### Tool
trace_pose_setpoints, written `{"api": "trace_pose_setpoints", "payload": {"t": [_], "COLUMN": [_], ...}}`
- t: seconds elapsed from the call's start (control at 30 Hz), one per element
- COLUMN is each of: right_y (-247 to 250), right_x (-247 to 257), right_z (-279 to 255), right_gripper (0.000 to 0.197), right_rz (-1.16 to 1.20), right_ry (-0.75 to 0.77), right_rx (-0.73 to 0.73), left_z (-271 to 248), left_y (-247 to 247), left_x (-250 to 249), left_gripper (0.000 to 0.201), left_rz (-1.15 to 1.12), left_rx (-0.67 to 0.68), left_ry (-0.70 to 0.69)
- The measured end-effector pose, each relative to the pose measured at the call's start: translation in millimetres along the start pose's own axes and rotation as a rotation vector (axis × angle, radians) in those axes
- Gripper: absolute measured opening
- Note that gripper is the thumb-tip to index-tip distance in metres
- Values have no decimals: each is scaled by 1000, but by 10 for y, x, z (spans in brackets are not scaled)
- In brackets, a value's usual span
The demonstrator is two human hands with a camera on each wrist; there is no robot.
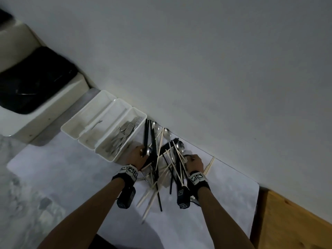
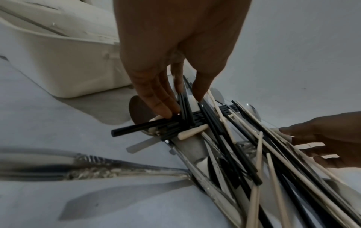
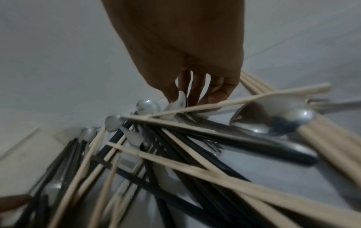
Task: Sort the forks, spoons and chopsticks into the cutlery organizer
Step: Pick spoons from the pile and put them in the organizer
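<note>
A white three-bin cutlery organizer (image 1: 71, 127) lies against the wall; its right bin holds several forks (image 1: 122, 137), and the other two look nearly bare. Beside it lies a tangled pile (image 1: 161, 169) of black and pale chopsticks and silver spoons. My left hand (image 1: 141, 153) (image 2: 184, 106) pinches a few black chopsticks (image 1: 145, 133) between thumb and fingers at the pile's left side. My right hand (image 1: 191, 159) (image 3: 183, 98) is curled at the pile's right side, thumb and fingers pinching what looks like a flat silver spoon handle (image 3: 180, 102).
Everything sits on a white mat (image 1: 71, 177) against a grey wall (image 1: 197, 69). A white basin with a dark inside (image 1: 36, 81) stands at the left. Two pale chopsticks (image 1: 210, 165) lie apart by the wall. A wooden surface (image 1: 287, 221) borders the right. A fork (image 2: 97, 168) lies left of the pile.
</note>
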State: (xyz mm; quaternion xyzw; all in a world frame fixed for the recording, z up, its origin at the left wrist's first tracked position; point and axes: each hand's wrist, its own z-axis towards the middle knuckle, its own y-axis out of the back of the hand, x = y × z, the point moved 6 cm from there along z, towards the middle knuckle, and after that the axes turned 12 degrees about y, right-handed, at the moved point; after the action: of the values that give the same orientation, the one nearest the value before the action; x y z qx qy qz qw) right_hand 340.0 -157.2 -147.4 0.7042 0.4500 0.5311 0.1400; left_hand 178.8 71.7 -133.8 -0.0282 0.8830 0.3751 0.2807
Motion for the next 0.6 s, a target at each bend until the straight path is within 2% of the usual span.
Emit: {"api": "trace_pose_setpoints", "payload": {"t": [0.17, 0.43, 0.5, 0.6], "right_y": [-94, 225, 339, 485], "right_x": [-95, -43, 2, 90], "right_z": [-46, -143, -147, -148], "right_gripper": [25, 13, 11, 11], "right_rz": [61, 124, 109, 89], "right_ry": [-2, 93, 119, 171], "right_rx": [62, -126, -190, -260], "left_z": [51, 142, 140, 68], "left_y": [-83, -279, -289, -182], "left_x": [-45, -192, -198, -182], "left_gripper": [22, 22, 22, 26], "left_rz": [7, 56, 47, 10], "left_rx": [-6, -4, -51, -240], "left_ry": [48, 66, 64, 71]}}
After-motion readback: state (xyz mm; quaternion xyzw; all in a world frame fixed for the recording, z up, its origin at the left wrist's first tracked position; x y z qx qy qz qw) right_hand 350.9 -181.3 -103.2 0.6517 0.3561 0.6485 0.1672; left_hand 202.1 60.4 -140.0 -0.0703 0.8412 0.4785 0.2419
